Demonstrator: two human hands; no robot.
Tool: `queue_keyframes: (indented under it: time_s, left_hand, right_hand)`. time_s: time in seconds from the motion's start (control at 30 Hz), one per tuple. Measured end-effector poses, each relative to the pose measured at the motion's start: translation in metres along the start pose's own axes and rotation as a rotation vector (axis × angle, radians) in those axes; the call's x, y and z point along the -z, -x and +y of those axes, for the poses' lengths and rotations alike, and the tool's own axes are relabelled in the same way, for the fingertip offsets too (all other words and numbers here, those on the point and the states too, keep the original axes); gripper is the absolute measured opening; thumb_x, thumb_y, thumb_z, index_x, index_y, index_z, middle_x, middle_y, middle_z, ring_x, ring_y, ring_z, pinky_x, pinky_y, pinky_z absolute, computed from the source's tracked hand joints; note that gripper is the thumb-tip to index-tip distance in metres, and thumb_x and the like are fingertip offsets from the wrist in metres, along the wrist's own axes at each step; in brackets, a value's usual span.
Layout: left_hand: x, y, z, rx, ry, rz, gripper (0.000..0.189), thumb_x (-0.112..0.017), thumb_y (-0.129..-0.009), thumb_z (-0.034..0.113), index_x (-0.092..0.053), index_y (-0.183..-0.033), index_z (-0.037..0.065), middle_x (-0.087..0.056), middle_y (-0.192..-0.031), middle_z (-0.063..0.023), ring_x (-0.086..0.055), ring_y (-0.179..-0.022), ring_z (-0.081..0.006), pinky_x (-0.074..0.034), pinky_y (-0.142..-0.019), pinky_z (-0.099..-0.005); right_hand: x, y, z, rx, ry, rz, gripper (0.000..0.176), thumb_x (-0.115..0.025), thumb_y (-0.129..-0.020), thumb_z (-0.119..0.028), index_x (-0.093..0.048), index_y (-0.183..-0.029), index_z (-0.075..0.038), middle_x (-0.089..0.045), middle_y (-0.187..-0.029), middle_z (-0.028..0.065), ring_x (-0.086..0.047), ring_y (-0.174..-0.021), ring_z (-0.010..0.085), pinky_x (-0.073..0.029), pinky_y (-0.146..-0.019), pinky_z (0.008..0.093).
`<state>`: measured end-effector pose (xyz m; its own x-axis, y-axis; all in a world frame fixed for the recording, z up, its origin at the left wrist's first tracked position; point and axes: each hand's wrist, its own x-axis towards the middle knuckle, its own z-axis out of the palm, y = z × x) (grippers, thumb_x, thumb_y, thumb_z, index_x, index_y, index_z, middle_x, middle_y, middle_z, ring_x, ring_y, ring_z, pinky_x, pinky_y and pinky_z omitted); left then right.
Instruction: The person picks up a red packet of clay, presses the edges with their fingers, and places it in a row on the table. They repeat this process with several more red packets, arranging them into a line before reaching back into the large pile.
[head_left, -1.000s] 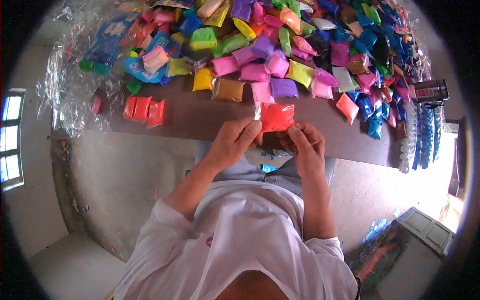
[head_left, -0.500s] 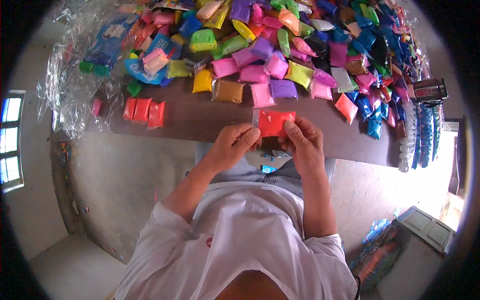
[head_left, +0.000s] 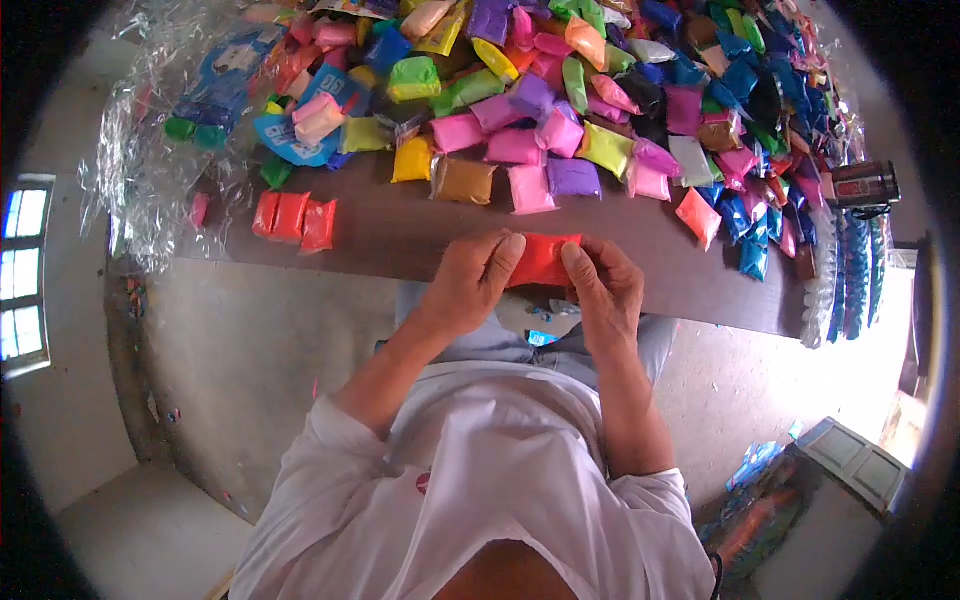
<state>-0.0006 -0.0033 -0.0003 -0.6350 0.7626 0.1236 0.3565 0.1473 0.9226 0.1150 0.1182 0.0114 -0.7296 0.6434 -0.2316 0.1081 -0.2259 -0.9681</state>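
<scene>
A small red packet [head_left: 541, 262], soft and wrapped in clear film, is stretched between my two hands just over the table's near edge. My left hand [head_left: 475, 280] grips its left end, thumb on top and fingers curled beneath. On the right end, my right hand [head_left: 605, 285] presses with its thumb while the fingers wrap underneath. Both hands hide the packet's ends. Three similar red packets [head_left: 290, 217] lie side by side on the tabletop to the left.
A heap of colourful packets [head_left: 520, 100] covers the far part of the brown table [head_left: 400, 235]. Crumpled clear plastic [head_left: 125, 180] hangs over the left end. At the right stand a dark cylindrical object [head_left: 865, 184] and strips of packaging [head_left: 850, 280].
My left hand has moved further onto the packet, covering its clear left end. Both thumbs now press on the red part, and the packet looks bent.
</scene>
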Motion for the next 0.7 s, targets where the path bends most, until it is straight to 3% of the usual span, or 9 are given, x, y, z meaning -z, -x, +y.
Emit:
queue_keyframes:
  time_s: [0.07, 0.27, 0.3, 0.37, 0.5, 0.57, 0.7]
  left_hand:
    - [0.000, 0.000, 0.002, 0.019, -0.014, -0.023, 0.031, -0.043, -0.093, 0.026, -0.050, -0.078, 0.000, -0.048, -0.064, -0.0191, -0.044, -0.056, -0.0340, -0.039, -0.053, -0.0369]
    - [-0.002, 0.001, 0.008, -0.017, -0.006, 0.000, 0.028, -0.043, -0.093, 0.024, -0.051, -0.083, 0.000, -0.050, -0.067, -0.0201, -0.049, -0.061, -0.0378, -0.040, -0.056, -0.0379]
    - [-0.004, 0.001, 0.009, -0.016, -0.006, 0.001, 0.028, -0.043, -0.093, 0.024, -0.051, -0.083, 0.000, -0.050, -0.067, -0.0201, -0.049, -0.061, -0.0378, -0.040, -0.056, -0.0379]
    - [-0.008, -0.001, 0.011, -0.203, -0.008, 0.119, 0.026, -0.043, -0.093, 0.023, -0.052, -0.086, 0.000, -0.050, -0.067, -0.0194, -0.048, -0.060, -0.0358, -0.040, -0.056, -0.0374]
    - [-0.004, 0.001, 0.003, -0.195, -0.032, 0.168, 0.024, -0.043, -0.093, 0.022, -0.052, -0.088, 0.000, -0.051, -0.068, -0.0176, -0.048, -0.059, -0.0330, -0.040, -0.056, -0.0367]
    - [0.005, 0.004, 0.007, 0.048, -0.039, 0.016, 0.023, -0.043, -0.093, 0.022, -0.053, -0.092, 0.001, -0.051, -0.070, -0.0161, -0.048, -0.061, -0.0299, -0.040, -0.058, -0.0359]
    - [0.001, 0.003, 0.009, -0.038, 0.028, 0.042, 0.023, -0.043, -0.093, 0.022, -0.053, -0.094, 0.001, -0.051, -0.072, -0.0156, -0.049, -0.062, -0.0292, -0.041, -0.060, -0.0360]
  right_hand:
    - [-0.002, -0.001, 0.004, 0.040, -0.022, 0.021, 0.021, -0.060, -0.087, -0.019, -0.063, -0.094, 0.000, -0.055, -0.073, -0.0034, -0.046, -0.064, 0.0042, -0.037, -0.057, 0.0186]
    - [-0.004, -0.001, 0.026, 0.046, -0.222, 0.087, 0.019, -0.059, -0.087, -0.017, -0.063, -0.093, 0.000, -0.057, -0.074, -0.0016, -0.049, -0.066, 0.0058, -0.039, -0.060, 0.0187]
    - [-0.005, -0.001, 0.028, 0.033, -0.330, 0.095, 0.020, -0.059, -0.087, -0.018, -0.063, -0.093, 0.000, -0.057, -0.074, -0.0013, -0.049, -0.065, 0.0060, -0.039, -0.059, 0.0192]
    - [-0.005, 0.000, 0.025, 0.015, -0.349, 0.083, 0.021, -0.058, -0.087, -0.020, -0.063, -0.093, 0.000, -0.057, -0.072, -0.0011, -0.049, -0.063, 0.0062, -0.039, -0.057, 0.0196]
    - [0.000, -0.001, 0.010, -0.088, -0.262, 0.007, 0.025, -0.057, -0.088, -0.024, -0.062, -0.094, -0.001, -0.056, -0.069, -0.0011, -0.047, -0.058, 0.0062, -0.036, -0.051, 0.0200]
    - [-0.003, -0.001, 0.004, -0.068, -0.193, -0.032, 0.025, -0.057, -0.088, -0.024, -0.062, -0.093, -0.001, -0.055, -0.069, -0.0019, -0.047, -0.058, 0.0054, -0.035, -0.050, 0.0196]
    - [-0.003, -0.005, 0.009, 0.018, -0.090, -0.049, 0.025, -0.055, -0.089, -0.025, -0.063, -0.090, -0.001, -0.054, -0.069, -0.0039, -0.043, -0.058, 0.0030, -0.033, -0.049, 0.0189]
